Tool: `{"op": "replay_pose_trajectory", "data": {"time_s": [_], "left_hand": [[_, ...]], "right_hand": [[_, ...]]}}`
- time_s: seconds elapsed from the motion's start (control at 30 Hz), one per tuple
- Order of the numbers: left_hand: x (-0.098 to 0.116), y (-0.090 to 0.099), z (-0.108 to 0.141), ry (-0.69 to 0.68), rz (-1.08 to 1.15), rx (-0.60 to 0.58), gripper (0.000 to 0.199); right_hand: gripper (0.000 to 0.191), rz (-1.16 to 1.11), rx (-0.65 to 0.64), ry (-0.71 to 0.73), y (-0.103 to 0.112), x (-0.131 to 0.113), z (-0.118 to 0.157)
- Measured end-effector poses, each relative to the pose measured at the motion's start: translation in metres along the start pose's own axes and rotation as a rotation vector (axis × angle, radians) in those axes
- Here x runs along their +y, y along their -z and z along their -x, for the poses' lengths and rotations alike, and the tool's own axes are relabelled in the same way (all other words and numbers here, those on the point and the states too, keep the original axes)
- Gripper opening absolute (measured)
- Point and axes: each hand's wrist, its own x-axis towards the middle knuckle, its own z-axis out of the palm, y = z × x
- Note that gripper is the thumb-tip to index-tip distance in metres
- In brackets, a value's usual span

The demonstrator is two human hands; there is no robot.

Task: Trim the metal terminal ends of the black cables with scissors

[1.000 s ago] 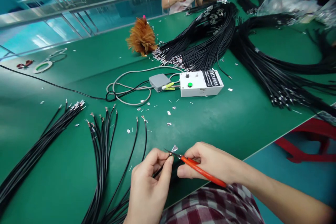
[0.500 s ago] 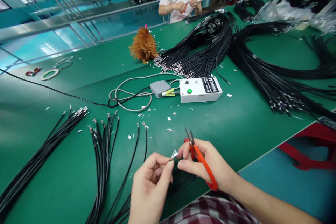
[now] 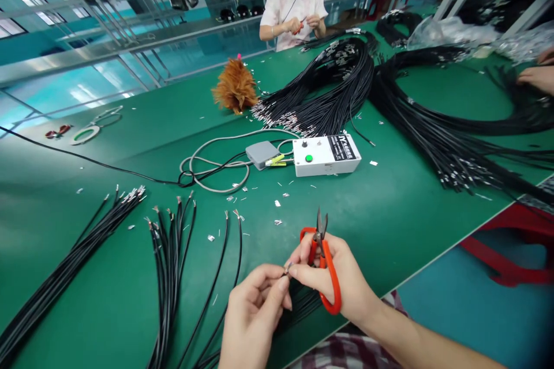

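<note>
Pinching a cable tip (image 3: 286, 273), my left hand (image 3: 255, 311) is meeting my right hand (image 3: 346, 279), which is also holding scissors (image 3: 335, 285); their parted blades (image 3: 319, 222), swinging inward, could nick a finger.

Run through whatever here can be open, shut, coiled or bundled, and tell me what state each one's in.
Scissors: blades slightly apart
Left hand: fingers closed on a cable end
Right hand: holding the scissors, fingers pinching at that cable end
Grey cord: loosely looped
Left cable bundle: gathered
Middle cable bundle: ends fanned, wires exposed
Green button: bright green, can't tell if lit
</note>
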Motion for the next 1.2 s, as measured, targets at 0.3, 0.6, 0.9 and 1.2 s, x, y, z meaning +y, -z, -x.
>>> {"op": "replay_pose_trajectory", "data": {"time_s": [0.3,0.6,0.9,1.2], "left_hand": [[-0.007,0.005,0.001,-0.249,-0.181,0.098,0.012],[-0.007,0.005,0.004,-0.362,-0.331,0.243,0.006],[0.019,0.009,0.005,-0.096,-0.134,0.163,0.011],[0.019,0.004,0.007,-0.223,-0.230,0.111,0.009]], "right_hand": [[0.023,0.048,-0.041,-0.017,0.000,0.000,0.000],[0.023,0.283,-0.111,-0.031,0.015,0.000,-0.001],[0.046,1.127,-0.241,0.063,0.029,-0.016,0.019],[0.051,0.884,-0.428,-0.158,0.027,-0.015,0.006]]}}
